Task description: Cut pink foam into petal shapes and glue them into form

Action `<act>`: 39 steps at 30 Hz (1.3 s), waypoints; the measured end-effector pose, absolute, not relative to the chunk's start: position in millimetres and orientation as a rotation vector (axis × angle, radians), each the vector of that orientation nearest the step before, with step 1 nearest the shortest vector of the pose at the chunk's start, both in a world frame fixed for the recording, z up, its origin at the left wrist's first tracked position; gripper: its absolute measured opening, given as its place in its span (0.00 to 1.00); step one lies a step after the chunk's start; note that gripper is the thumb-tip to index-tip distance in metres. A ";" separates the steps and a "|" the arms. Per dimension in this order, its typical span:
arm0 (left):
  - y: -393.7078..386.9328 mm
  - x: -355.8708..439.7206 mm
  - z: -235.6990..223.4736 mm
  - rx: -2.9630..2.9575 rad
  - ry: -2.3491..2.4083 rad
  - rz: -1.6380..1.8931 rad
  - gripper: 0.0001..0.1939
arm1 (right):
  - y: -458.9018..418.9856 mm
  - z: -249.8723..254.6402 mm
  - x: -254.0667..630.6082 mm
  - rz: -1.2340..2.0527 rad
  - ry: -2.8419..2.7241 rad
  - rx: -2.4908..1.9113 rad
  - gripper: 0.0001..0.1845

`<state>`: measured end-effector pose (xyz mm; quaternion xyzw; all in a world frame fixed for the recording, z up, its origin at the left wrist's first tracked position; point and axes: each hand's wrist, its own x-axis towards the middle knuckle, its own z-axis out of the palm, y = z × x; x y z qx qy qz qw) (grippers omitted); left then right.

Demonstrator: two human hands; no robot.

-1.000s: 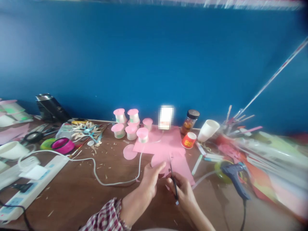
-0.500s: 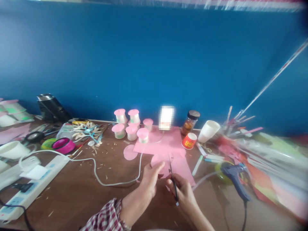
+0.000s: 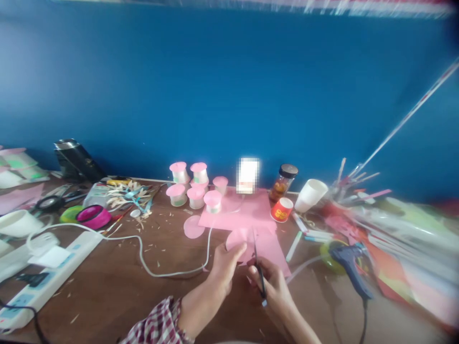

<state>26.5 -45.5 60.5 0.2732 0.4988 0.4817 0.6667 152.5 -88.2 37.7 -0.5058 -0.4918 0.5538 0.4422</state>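
My left hand (image 3: 225, 267) pinches a rounded piece of pink paper (image 3: 237, 237) between thumb and fingers. Closed round the handles of a pair of scissors (image 3: 260, 274) is my right hand (image 3: 270, 282); the blades point away from me, at the right edge of that paper. Beneath and beyond lie larger pink sheets (image 3: 251, 210). A cut pink disc (image 3: 194, 227) rests on the table to the left. Behind it stand several pale paper cups topped with pink discs (image 3: 213, 198).
A white cable (image 3: 161, 274) crosses the table from a power strip (image 3: 64, 267) at left. To the right are a red paper cup (image 3: 281, 210), a lidded jar (image 3: 285, 181), a white cup (image 3: 311, 195) and a glue gun (image 3: 353, 267). A bright screen (image 3: 248, 175) leans at the back.
Both hands hold nearly the same place. The scissor blades and the pink paper have shifted very slightly.
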 end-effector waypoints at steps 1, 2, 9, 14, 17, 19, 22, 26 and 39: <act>-45.6 26.8 60.2 0.617 1.118 1.087 0.15 | -87.9 38.2 152.6 1.379 -1.215 -1.247 0.20; -46.0 27.3 60.3 0.614 1.112 1.084 0.15 | -87.5 38.7 152.6 1.387 -1.210 -1.238 0.20; -49.3 29.9 62.9 0.617 1.041 1.053 0.15 | -87.6 37.9 152.3 1.426 -1.160 -1.244 0.21; -48.3 29.1 61.4 0.645 1.107 1.082 0.15 | -89.0 36.0 153.7 1.401 -1.184 -1.247 0.21; -48.2 29.3 61.3 0.636 1.096 1.068 0.15 | -88.4 35.7 154.8 1.391 -1.209 -1.255 0.21; -48.6 29.6 61.7 0.628 1.091 1.077 0.14 | -87.6 35.5 155.3 1.387 -1.215 -1.264 0.21; -49.1 29.9 63.3 0.624 1.089 1.070 0.14 | -87.3 35.5 155.9 1.388 -1.213 -1.283 0.21; -48.7 29.6 65.9 0.629 1.108 1.078 0.13 | -89.3 36.3 156.3 1.381 -1.223 -1.306 0.20; -47.0 27.2 59.5 0.620 1.122 1.094 0.13 | -88.7 31.4 159.7 1.364 -1.250 -1.309 0.20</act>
